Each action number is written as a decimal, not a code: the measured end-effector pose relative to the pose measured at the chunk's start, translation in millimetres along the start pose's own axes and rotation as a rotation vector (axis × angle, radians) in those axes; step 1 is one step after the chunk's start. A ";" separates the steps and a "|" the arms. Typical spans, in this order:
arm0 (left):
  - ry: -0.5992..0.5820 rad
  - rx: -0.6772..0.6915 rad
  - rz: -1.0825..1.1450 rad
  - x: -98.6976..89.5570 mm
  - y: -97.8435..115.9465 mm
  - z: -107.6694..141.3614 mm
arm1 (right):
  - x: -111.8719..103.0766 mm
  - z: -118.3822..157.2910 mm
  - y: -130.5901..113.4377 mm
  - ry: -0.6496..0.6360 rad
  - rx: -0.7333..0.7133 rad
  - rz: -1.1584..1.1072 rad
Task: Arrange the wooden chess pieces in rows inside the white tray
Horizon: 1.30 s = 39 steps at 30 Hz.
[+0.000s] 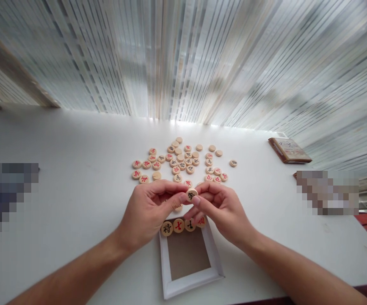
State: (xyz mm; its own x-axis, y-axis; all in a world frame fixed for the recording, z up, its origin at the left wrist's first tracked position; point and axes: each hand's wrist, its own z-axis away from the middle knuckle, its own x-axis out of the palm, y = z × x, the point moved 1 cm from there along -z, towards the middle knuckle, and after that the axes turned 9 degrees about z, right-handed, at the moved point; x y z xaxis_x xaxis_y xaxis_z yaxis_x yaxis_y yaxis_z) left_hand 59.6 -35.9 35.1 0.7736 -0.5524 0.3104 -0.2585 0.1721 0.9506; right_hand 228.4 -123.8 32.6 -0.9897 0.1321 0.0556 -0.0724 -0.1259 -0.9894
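Observation:
Between the fingertips of my left hand (151,207) and my right hand (221,207) is a round wooden xiangqi piece (191,195) with a black character facing me. Both hands pinch it from either side. Just below them lies a shallow open box (216,254) with white walls and a brown bottom. Along its far edge sits a row of several pieces, among them a black-marked piece (167,228) and a red-marked piece (178,225); my right fingers partly cover the rightmost one. Another piece (178,207) is half hidden behind my left thumb.
Beyond my hands, many xiangqi pieces (182,165) lie scattered on the white table (75,169), some face down. One piece (233,163) sits apart at right. A brown box (289,150) is farther right, near blurred-out items. Striped curtains (170,63) hang behind the table.

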 end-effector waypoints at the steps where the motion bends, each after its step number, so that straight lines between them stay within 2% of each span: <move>1: 0.002 0.008 -0.019 0.1 0.0 0.1 | 0.0 0.7 -0.5 -0.010 0.007 0.005; 4: 0.013 0.036 -0.064 1.2 0.0 1.7 | -0.2 3.1 -2.6 -0.035 -0.008 0.024; 9: -0.041 0.062 -0.070 6.0 2.0 7.4 | 1.6 5.7 -7.0 -0.090 -0.033 0.046; 17: -0.104 0.123 -0.177 8.6 5.6 12.0 | -0.3 8.6 -4.0 -0.068 -0.111 0.166; 20: -0.124 0.101 -0.190 9.2 6.5 12.5 | -2.2 8.9 -3.2 -0.067 -0.102 0.183; 27: -0.109 -0.067 0.041 9.9 5.5 9.1 | -2.5 8.1 -6.9 -0.143 -0.020 0.050; 31: -0.099 -0.093 0.095 8.3 2.5 7.5 | -3.0 9.3 -6.7 -0.181 -0.039 0.030; 39: -0.089 0.072 0.028 9.2 2.9 11.0 | -5.5 10.5 -8.8 -0.220 -0.081 0.032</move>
State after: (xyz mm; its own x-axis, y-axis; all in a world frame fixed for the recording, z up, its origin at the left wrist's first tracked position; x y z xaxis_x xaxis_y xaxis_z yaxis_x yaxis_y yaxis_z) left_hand 59.6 -49.5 40.5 0.7117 -0.6192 0.3318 -0.3225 0.1317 0.9374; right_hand 233.1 -133.8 42.4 -0.9951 -0.0891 0.0436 -0.0396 -0.0457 -0.9982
